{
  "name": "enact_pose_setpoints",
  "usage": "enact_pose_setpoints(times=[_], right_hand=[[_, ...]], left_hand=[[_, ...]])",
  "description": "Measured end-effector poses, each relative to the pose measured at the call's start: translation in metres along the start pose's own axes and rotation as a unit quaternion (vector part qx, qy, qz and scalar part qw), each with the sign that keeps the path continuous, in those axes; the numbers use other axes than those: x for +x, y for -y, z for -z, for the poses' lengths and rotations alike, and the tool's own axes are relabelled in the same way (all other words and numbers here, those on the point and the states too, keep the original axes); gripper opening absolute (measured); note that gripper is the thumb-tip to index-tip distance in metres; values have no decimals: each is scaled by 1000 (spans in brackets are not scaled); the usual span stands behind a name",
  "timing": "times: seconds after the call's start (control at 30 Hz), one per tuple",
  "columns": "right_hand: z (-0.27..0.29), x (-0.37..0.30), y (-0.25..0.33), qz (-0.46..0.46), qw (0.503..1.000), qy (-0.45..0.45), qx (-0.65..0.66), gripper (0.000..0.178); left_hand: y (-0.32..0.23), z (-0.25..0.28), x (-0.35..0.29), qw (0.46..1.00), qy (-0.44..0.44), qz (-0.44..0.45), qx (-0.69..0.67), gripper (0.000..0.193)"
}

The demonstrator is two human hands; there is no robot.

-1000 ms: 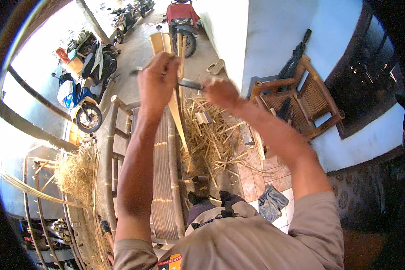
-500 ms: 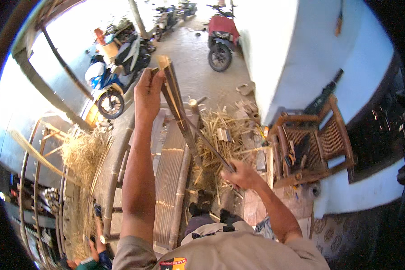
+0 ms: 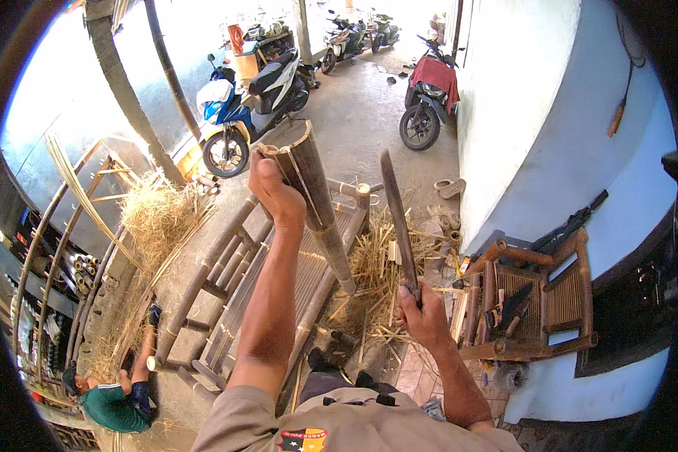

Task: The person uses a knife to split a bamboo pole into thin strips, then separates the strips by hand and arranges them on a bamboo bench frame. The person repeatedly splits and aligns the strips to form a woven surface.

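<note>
A split length of bamboo [image 3: 316, 200] stands tilted in front of me, its cut upper end spread apart and its lower end down by the bamboo shavings. My left hand [image 3: 276, 188] is closed around its upper part, at the left edge. In my right hand [image 3: 426, 313] is the handle of a machete [image 3: 397, 215]. Its long dark blade points up and away, to the right of the bamboo and apart from it. A bamboo bench [image 3: 237, 309] with a slatted seat stands beside my left arm, partly hidden by it.
Bamboo shavings [image 3: 380, 282] litter the floor ahead. To the right, a bamboo chair [image 3: 539, 297] with tools on its seat stands by the blue wall. A person in green [image 3: 117, 407] sits at lower left near a heap of fibres [image 3: 158, 215]. Motorbikes [image 3: 422, 124] are parked farther off.
The machete blade has come away from the bamboo and swung upright to its right. The bamboo's split end now faces me more openly. My whole view has shifted.
</note>
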State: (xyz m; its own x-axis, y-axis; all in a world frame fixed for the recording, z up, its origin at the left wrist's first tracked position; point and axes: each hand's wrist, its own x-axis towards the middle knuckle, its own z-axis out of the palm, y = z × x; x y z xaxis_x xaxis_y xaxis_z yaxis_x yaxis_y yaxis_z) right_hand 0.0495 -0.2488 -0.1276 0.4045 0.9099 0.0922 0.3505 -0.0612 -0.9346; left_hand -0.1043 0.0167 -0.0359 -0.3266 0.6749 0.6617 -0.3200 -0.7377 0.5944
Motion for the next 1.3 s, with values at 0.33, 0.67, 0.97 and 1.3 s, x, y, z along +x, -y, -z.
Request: enact_pose_setpoints(times=[0.33,0.67,0.97,1.3], right_hand=[[0,16,97,138,990,7,-22,29],[-19,38,143,218,971,66,-69,25],[-43,46,150,288,947,73,-126,26],[-46,46,139,329,925,22,-188,26]], left_hand=[[-29,8,-30,978,146,-83,120,48],[-92,42,-22,921,192,-74,330,20],[-112,53,-40,942,206,-18,265,17],[-111,53,-41,935,243,9,259,22]])
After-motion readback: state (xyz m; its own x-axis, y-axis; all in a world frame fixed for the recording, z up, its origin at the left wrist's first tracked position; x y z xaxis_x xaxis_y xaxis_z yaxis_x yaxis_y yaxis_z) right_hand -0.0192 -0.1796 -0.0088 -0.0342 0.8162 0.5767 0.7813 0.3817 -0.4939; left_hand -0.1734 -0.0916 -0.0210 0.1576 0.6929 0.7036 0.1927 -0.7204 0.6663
